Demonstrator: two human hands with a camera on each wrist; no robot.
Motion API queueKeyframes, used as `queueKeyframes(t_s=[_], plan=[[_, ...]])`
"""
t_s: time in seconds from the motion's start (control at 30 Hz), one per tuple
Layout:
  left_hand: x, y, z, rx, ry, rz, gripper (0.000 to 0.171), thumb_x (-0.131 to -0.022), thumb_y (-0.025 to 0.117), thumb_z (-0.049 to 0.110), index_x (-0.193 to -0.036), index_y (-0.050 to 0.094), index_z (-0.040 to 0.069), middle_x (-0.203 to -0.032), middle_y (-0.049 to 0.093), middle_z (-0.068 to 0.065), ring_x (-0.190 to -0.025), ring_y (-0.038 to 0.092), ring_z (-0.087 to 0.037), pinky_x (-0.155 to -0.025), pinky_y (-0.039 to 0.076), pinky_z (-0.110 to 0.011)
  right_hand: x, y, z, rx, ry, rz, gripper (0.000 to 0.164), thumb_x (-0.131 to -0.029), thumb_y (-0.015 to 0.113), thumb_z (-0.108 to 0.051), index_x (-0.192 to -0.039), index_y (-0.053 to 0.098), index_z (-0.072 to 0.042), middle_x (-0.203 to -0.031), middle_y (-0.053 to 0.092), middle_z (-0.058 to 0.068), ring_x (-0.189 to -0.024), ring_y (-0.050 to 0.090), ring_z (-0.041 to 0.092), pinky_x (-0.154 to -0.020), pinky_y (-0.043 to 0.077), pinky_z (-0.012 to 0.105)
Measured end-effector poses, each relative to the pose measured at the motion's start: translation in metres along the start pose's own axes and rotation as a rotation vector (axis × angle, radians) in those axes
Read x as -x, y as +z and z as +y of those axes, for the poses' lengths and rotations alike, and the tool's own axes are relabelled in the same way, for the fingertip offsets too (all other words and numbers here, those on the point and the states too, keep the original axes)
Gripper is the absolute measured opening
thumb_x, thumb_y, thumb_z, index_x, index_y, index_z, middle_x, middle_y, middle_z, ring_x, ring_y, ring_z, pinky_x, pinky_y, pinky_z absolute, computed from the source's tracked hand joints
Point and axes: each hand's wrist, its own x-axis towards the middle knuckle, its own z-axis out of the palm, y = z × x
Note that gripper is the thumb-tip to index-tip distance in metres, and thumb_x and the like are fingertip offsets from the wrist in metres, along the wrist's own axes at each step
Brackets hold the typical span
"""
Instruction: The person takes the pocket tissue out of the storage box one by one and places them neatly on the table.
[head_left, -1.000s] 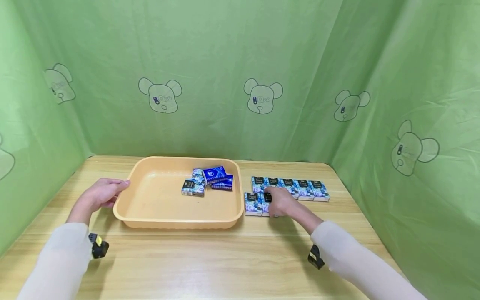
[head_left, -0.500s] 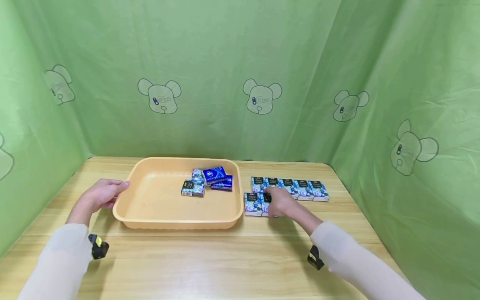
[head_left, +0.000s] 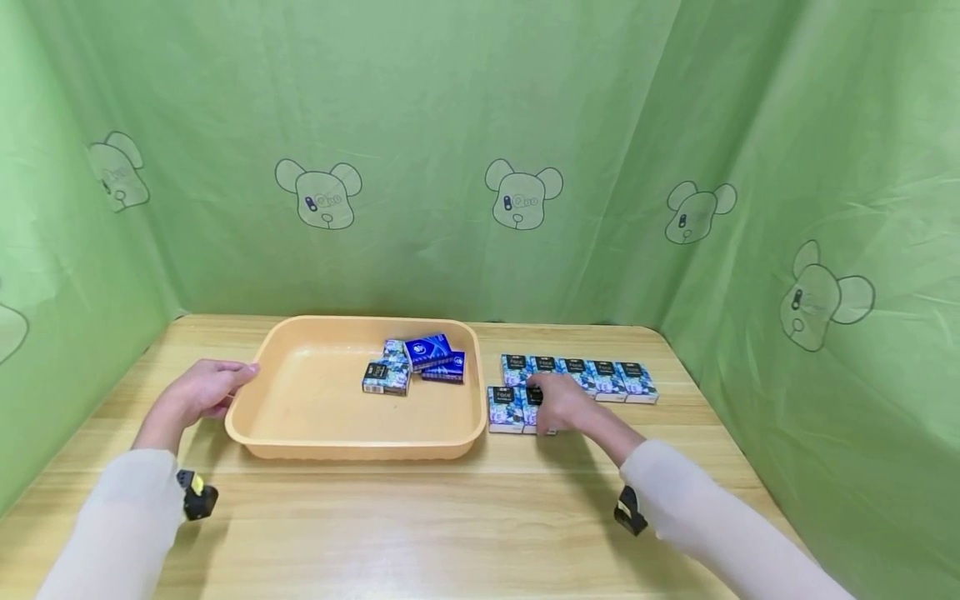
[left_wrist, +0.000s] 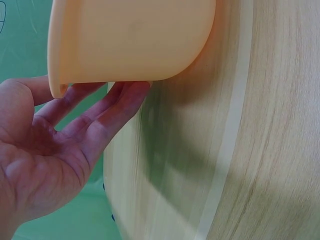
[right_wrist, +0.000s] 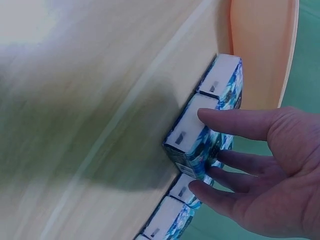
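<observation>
On the left, my left hand (head_left: 206, 388) grips the rim of a shallow peach plastic tray (head_left: 322, 450). In the left wrist view its thumb lies over the rim, while the fingers press the outer wall from below. My right hand (head_left: 561, 402) holds a floral blue tissue pack (right_wrist: 192, 125), thumb on the white end and fingers over the printed face. That pack is the right one of two in the front row, against a neighbouring tissue pack (head_left: 506, 408). The hand partly covers it in the head view.
Behind stands a row of several matching floral packs (head_left: 637, 383). Inside the tray lie floral packs (head_left: 386, 377) and dark blue packs (head_left: 427, 350), some overlapping. A green curtain (head_left: 420, 267) surrounds the wooden table (head_left: 390, 533) at the back and sides.
</observation>
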Motion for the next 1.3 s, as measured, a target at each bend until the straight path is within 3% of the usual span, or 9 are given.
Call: queueKeyframes(t_s=[0.27,0.43,0.53,0.73,0.93,1.07,1.17,1.23,1.3], plan=[[0.002,-0.001,-0.001,0.000,0.003,0.002,0.070,-0.109,0.043,0.038,-0.152,0.026,-0.015,-0.119,0.065,-0.023,-0.084,0.066,-0.011,-0.072,0.060,-0.030,-0.004,-0.009,-0.012,0.023,-0.005,-0.015,0.091,-0.070,0.078,0.005,-0.153,0.042,-0.006,-0.149,0.050,0.026,-0.058,0.048,0.015,-0.051,0.049,0.025],[0.002,-0.001,-0.002,-0.001,0.006,0.001,0.070,-0.109,0.042,0.038,-0.152,0.026,-0.015,-0.118,0.066,-0.022,-0.085,0.066,-0.012,-0.072,0.060,-0.030,-0.004,-0.015,-0.030,0.040,-0.036,0.038,0.082,-0.079,0.077,-0.005,-0.153,0.042,-0.004,-0.148,0.052,0.024,-0.074,0.060,0.022,-0.061,0.056,0.030],[0.002,-0.002,-0.003,0.001,0.007,0.003,0.070,-0.109,0.042,0.038,-0.152,0.026,-0.015,-0.118,0.066,-0.022,-0.084,0.066,-0.012,-0.072,0.060,-0.030,-0.005,-0.017,-0.042,0.060,-0.049,0.076,0.076,-0.083,0.074,-0.009,-0.152,0.043,-0.005,-0.149,0.052,0.022,-0.095,0.066,0.029,-0.077,0.061,0.037],[0.000,-0.002,-0.006,0.000,-0.001,0.005,0.071,-0.109,0.043,0.039,-0.152,0.026,-0.014,-0.121,0.064,-0.025,-0.085,0.066,-0.012,-0.072,0.060,-0.030,-0.009,-0.017,-0.066,0.089,-0.087,0.126,0.067,-0.089,0.069,-0.015,-0.151,0.045,-0.005,-0.127,0.066,0.020,-0.094,0.065,0.030,-0.082,0.059,0.039],[0.000,-0.003,-0.005,-0.004,-0.007,0.003,0.072,-0.109,0.043,0.040,-0.153,0.025,-0.014,-0.118,0.066,-0.020,-0.084,0.066,-0.011,-0.071,0.060,-0.029,-0.013,-0.014,-0.088,0.067,-0.170,0.198,0.061,-0.092,0.069,-0.018,-0.147,0.049,-0.002,-0.142,0.059,0.020,-0.128,0.057,0.039,-0.105,0.052,0.048],[0.000,-0.003,-0.004,-0.007,0.001,0.001,0.072,-0.109,0.043,0.040,-0.153,0.024,-0.014,-0.118,0.066,-0.019,-0.084,0.065,-0.011,-0.071,0.059,-0.029,-0.017,-0.012,-0.102,0.009,-0.178,0.213,0.061,-0.092,0.069,-0.015,-0.148,0.049,-0.004,-0.136,0.062,0.019,-0.092,0.068,0.028,-0.076,0.060,0.036],[-0.001,-0.003,-0.004,-0.006,0.003,0.001,0.072,-0.109,0.043,0.040,-0.153,0.025,-0.013,-0.119,0.066,-0.020,-0.085,0.065,-0.012,-0.071,0.059,-0.029,-0.020,-0.009,-0.112,-0.033,-0.188,0.205,0.063,-0.090,0.068,-0.011,-0.150,0.047,-0.005,-0.132,0.064,0.018,-0.057,0.052,0.015,-0.052,0.049,0.026],[-0.001,-0.003,-0.004,-0.001,0.005,-0.001,0.072,-0.109,0.043,0.040,-0.153,0.025,-0.013,-0.118,0.066,-0.019,-0.084,0.065,-0.011,-0.071,0.059,-0.029,-0.023,-0.005,-0.117,-0.042,-0.204,0.204,0.065,-0.089,0.068,-0.008,-0.150,0.046,-0.005,-0.132,0.064,0.018,-0.055,0.050,0.014,-0.051,0.048,0.025],[-0.002,-0.002,-0.004,0.003,0.008,-0.002,0.072,-0.108,0.043,0.040,-0.153,0.025,-0.013,-0.116,0.067,-0.018,-0.083,0.065,-0.011,-0.071,0.060,-0.029,-0.026,-0.001,-0.122,-0.019,-0.232,0.214,0.064,-0.088,0.068,-0.007,-0.149,0.048,-0.005,-0.136,0.062,0.018,-0.071,0.062,0.019,-0.063,0.056,0.029]])
